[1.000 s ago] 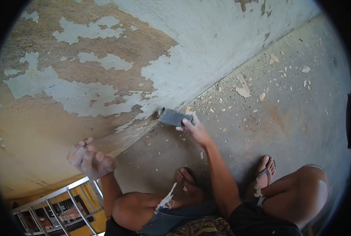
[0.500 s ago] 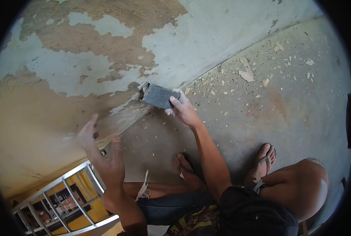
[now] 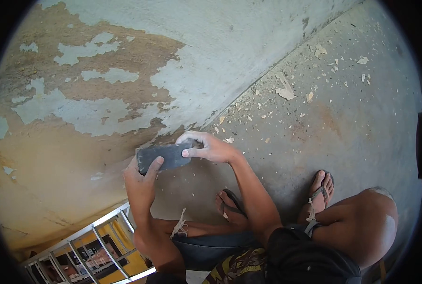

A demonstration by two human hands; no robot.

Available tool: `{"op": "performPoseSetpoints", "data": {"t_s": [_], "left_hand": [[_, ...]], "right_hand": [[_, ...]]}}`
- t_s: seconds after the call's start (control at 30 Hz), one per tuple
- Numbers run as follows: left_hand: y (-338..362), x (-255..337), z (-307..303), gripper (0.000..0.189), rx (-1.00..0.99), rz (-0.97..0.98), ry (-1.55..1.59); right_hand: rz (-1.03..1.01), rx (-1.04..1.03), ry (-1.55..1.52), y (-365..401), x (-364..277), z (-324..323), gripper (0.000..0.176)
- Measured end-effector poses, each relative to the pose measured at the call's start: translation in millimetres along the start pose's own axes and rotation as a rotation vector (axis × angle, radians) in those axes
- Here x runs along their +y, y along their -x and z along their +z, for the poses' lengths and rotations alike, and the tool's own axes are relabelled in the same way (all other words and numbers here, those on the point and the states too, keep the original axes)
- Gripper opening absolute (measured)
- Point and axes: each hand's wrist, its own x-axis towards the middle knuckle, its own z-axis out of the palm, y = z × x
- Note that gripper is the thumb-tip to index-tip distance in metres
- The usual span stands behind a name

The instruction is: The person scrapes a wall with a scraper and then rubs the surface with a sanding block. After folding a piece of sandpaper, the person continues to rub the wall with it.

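Note:
I am squatting by a wall (image 3: 102,85) whose pale paint has peeled off in large brown patches. A dark grey scraper blade (image 3: 167,157) lies flat against the wall's foot. My right hand (image 3: 208,147) grips its right end, fingers curled over the top. My left hand (image 3: 140,182) holds its left end, thumb on the face. Both hands press the blade where wall and floor meet.
Paint flakes (image 3: 285,91) litter the concrete floor (image 3: 353,123) along the wall's base. My feet in flip-flops (image 3: 320,191) rest on the floor below my hands. A metal-framed ladder or rack (image 3: 92,246) lies at the lower left.
My left hand has risen from the wall and taken hold of the blade's left end. The blade has shifted left and down along the wall's base, still in my right hand.

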Motion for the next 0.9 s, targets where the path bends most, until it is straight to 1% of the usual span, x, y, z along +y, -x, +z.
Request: {"op": "performPoseSetpoints", "data": {"t_s": [0.03, 0.07, 0.1, 0.13, 0.2, 0.23, 0.3, 0.33, 0.4, 0.47, 0.53, 0.57, 0.6, 0.67, 0.7, 0.77, 0.8, 0.87, 0.9], "left_hand": [[-0.4, -2.3, 1.4, 0.026, -0.003, -0.005, -0.004], [-1.9, -6.4, 3.3, 0.025, -0.060, 0.009, -0.055], [-3.8, -10.6, 4.6, 0.024, -0.114, 0.023, -0.106], [-5.5, -13.4, 7.4, 0.024, -0.111, 0.017, -0.111], [-9.1, -18.3, 17.7, 0.032, -0.059, 0.106, -0.127], [-11.8, -24.6, 22.2, 0.032, -0.058, 0.104, -0.131], [-16.7, -33.2, 29.3, 0.034, 0.012, 0.098, -0.120], [-18.4, -35.1, 32.6, 0.034, 0.014, 0.098, -0.129], [-21.9, -30.2, 42.9, 0.037, 0.063, 0.105, -0.144], [-24.9, -32.3, 51.6, 0.038, 0.086, 0.102, -0.166], [-25.4, -26.1, 56.6, 0.039, 0.161, 0.095, -0.122], [-28.5, -26.8, 53.4, 0.043, 0.234, 0.273, -0.151], [-28.1, -26.1, 48.4, 0.043, 0.228, 0.275, -0.153], [-22.9, -19.7, 35.1, 0.056, 0.628, 0.435, -0.441], [-22.9, -16.7, 29.9, 0.056, 0.621, 0.439, -0.441], [-22.4, -14.7, 20.6, 0.079, 0.850, 0.485, -0.344], [-23.3, -16.9, 16.6, 0.079, 0.849, 0.481, -0.350], [-25.7, -18.5, 8.6, 0.098, 0.943, 0.491, -0.597], [-28.2, -19.5, 7.4, 0.098, 0.949, 0.494, -0.599]], "right_hand": [[0.070, 0.000, -0.036, 5.5, -1.6, -3.9, 0.039], [0.139, -0.004, -0.074, 8.0, -3.7, -4.9, 0.039], [0.095, -0.015, -0.052, 7.6, 3.2, -4.1, 0.041], [0.095, -0.020, -0.059, 7.5, 5.3, -2.6, 0.041], [0.256, -0.068, -0.007, 6.6, 4.9, 0.5, 0.038], [0.255, -0.070, -0.011, 5.6, 8.9, 2.2, 0.038], [0.228, 0.132, -0.225, 2.5, 25.1, 7.9, 0.036], [0.223, 0.130, -0.233, 1.8, 32.4, 8.7, 0.036], [0.178, 0.267, -0.418, 2.7, 49.8, 5.7, 0.035], [0.170, 0.275, -0.453, 2.2, 64.8, 3.1, 0.036], [0.187, 0.386, -0.573, 4.0, 71.6, 2.3, 0.038], [0.191, 0.424, -0.614, 4.9, 69.9, -0.1, 0.040], [0.190, 0.430, -0.616, 6.2, 74.4, -3.8, 0.040], [0.183, 0.464, -0.520, 6.7, 82.5, -11.5, 0.041], [0.182, 0.472, -0.522, 5.9, 84.3, -14.5, 0.041], [0.165, 0.510, -0.453, 5.2, 88.3, -17.2, 0.040], [0.170, 0.507, -0.458, 5.5, 91.4, -17.3, 0.040], [0.151, 0.632, -0.420, 6.8, 97.5, -19.4, 0.040], [0.137, 0.710, -0.470, 11.3, 103.0, -22.1, 0.038]]}}
